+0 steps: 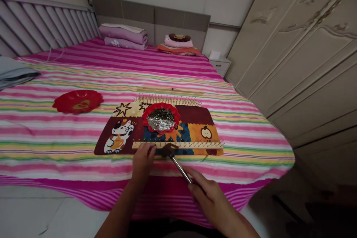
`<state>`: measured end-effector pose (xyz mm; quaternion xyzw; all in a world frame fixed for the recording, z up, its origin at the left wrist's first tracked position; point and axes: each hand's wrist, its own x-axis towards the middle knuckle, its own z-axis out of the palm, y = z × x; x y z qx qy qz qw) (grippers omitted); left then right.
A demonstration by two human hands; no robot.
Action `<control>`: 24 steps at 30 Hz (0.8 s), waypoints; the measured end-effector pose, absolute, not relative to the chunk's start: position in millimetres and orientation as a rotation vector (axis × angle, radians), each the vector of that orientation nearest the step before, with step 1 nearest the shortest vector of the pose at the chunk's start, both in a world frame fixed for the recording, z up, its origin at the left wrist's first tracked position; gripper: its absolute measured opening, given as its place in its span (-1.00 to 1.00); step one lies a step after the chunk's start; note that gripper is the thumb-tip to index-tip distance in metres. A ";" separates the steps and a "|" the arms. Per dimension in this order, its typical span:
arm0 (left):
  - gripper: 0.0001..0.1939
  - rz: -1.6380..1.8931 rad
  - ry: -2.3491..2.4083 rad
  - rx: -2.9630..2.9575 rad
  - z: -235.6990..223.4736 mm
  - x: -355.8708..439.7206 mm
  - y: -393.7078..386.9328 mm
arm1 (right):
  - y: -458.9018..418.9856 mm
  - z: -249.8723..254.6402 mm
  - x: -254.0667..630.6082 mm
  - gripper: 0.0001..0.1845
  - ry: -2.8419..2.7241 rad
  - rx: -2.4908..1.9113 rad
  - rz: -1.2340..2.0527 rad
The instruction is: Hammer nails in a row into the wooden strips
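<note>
A narrow wooden strip (181, 145) lies along the near edge of a patterned mat (113, 139), with several nails (206, 144) standing in it, mostly on its right part. My left hand (143, 158) is closed at the strip's left part, fingers pressed on the wood; whether a nail is pinched there is too small to tell. My right hand (206, 191) grips a hammer (180, 167) with a shiny metal handle. The dark hammer head rests at or just over the strip, right of my left fingers. Behind it, a red scalloped dish (145, 119) holds many loose nails (163, 119).
Behind the dish lies another strip (156, 99) full of upright nails, then a bare wooden strip (184, 91). A red plate (65, 102) sits at left on the striped bedspread (33, 137). Folded bedding (125, 37) is near the headboard; a wardrobe (301, 52) stands right.
</note>
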<state>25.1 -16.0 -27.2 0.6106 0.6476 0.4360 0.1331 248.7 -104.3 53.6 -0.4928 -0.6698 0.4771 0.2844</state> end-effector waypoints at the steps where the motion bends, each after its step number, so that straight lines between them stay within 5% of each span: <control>1: -0.82 1.264 1.884 1.766 -25.4 24.0 -17.2 | -110.0 46.6 256.3 -0.56 -1.767 -1.342 1.312; 10: -0.79 1.241 1.977 1.919 31.7 19.1 7.2 | -134.9 -47.5 297.2 -0.37 -1.146 -1.578 1.658; 18: -0.85 0.303 2.045 2.207 36.6 48.8 88.8 | -133.2 -64.5 299.1 -0.36 -0.993 -1.471 1.743; 24: -0.87 0.213 2.014 2.197 32.6 48.0 100.2 | -132.4 -66.9 299.6 -0.40 -0.963 -1.421 1.762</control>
